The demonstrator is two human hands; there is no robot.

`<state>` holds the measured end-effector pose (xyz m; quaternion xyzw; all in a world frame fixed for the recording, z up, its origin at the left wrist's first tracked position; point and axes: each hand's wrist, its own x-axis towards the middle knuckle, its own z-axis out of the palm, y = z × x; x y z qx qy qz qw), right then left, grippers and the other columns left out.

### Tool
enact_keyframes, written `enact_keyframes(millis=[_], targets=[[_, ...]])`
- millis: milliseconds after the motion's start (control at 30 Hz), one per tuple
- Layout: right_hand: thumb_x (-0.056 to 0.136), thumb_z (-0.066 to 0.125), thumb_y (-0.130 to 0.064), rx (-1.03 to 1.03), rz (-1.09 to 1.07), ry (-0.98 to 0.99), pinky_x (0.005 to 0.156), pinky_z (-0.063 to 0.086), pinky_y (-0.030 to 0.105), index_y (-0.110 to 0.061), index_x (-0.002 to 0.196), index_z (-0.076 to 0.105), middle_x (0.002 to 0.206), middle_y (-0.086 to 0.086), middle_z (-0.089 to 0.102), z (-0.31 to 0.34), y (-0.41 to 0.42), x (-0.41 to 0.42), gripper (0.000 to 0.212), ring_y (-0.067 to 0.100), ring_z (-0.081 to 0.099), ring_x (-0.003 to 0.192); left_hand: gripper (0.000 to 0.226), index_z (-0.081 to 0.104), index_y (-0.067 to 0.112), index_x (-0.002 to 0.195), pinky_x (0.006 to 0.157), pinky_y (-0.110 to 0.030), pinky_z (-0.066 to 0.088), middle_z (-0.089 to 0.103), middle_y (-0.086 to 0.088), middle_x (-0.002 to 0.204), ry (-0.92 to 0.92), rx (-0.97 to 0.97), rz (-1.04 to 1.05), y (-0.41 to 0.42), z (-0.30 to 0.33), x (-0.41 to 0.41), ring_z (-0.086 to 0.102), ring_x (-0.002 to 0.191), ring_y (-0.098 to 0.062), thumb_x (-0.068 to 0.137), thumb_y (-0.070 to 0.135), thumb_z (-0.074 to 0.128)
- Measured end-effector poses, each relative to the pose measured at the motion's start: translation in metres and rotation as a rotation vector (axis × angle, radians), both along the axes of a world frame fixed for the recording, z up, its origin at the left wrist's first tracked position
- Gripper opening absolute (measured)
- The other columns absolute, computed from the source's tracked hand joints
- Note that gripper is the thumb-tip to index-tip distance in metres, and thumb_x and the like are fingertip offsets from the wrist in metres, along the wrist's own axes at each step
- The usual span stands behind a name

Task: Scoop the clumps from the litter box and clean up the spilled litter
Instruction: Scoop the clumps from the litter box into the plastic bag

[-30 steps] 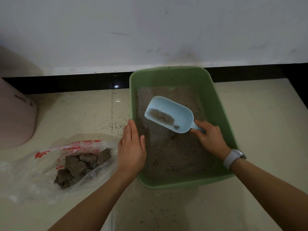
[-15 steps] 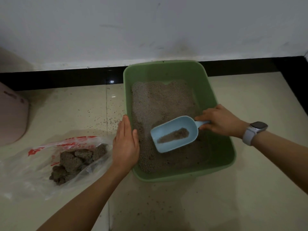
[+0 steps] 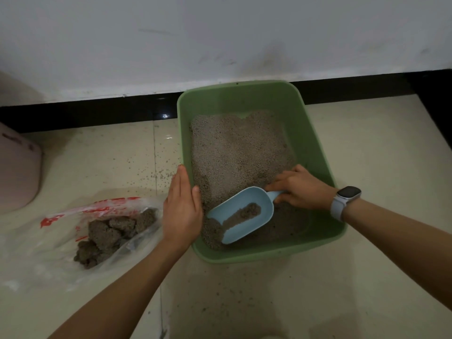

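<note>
Lowered into litter, scoop gripped by right hand; left hand flat on box rim, tiled floor.

The handle of the scoop is covered by the right hand. A pink bin is cut off by the left edge. Part of the litter box rim is hidden beneath the left hand.

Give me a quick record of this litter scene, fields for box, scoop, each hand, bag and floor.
box: green litter box, litter inside, on tile by the wall
scoop: blue scoop, some litter in it, tip down in the litter
right hand: grips scoop handle
left hand: flat on the box's left rim
bag: plastic bag left of box, holding clumps
floor: spilled litter scattered left of box
</note>
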<state>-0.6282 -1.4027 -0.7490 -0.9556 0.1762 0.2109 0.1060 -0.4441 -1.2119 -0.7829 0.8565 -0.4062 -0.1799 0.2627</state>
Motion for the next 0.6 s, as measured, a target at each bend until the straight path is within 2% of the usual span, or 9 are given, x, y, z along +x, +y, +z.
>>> enact_keyframes(millis=[100,200,333,500,600], targets=[[0.092,0.051,-0.033,0.142,-0.073,-0.009,0.082,0.019,0.028,-0.033,0.131,0.047,0.122,-0.006,0.055,-0.004,0.001,-0.002,0.040,0.013,0.044,0.116,0.065,0.005,0.010,0.149,0.111,-0.030,0.012,0.013,-0.008,0.156,0.002,-0.002,0.001,0.000,0.000,0.000,0.014,0.143,-0.020,0.092,0.041,0.012],[0.089,0.058,-0.029,0.285,-0.176,-0.064,0.096,0.032,0.035,-0.029,0.127,0.054,0.117,0.000,0.061,-0.004,-0.004,-0.008,0.039,0.017,0.052,0.110,0.065,0.005,0.011,0.149,0.111,-0.029,0.012,0.013,-0.006,0.156,0.013,-0.005,0.011,0.001,-0.001,-0.001,0.013,0.143,-0.019,0.092,0.042,0.012],[0.087,0.061,-0.021,0.408,-0.355,-0.123,0.090,0.035,0.024,-0.020,0.123,0.059,0.110,0.001,0.061,0.008,-0.013,-0.013,0.036,0.011,0.051,0.100,0.065,0.004,0.014,0.149,0.110,-0.025,0.009,0.011,-0.003,0.156,0.046,-0.022,0.026,0.002,-0.004,0.000,0.012,0.143,-0.015,0.092,0.045,0.011],[0.086,0.062,-0.014,0.488,-0.549,-0.244,0.091,0.039,0.026,-0.015,0.123,0.058,0.108,-0.001,0.056,0.017,-0.023,-0.018,0.037,0.013,0.052,0.100,0.065,0.004,0.016,0.149,0.111,-0.025,0.008,0.010,-0.001,0.157,0.073,-0.038,0.030,0.003,-0.005,0.000,0.010,0.143,-0.012,0.092,0.047,0.011],[0.086,0.062,-0.016,0.431,-0.547,-0.270,0.090,0.038,0.025,-0.015,0.123,0.058,0.111,0.001,0.058,0.016,-0.024,-0.020,0.037,0.014,0.053,0.101,0.066,0.004,0.017,0.149,0.112,-0.025,0.008,0.011,0.000,0.156,0.089,-0.049,0.037,0.002,-0.004,0.000,0.010,0.142,-0.011,0.091,0.048,0.011]])
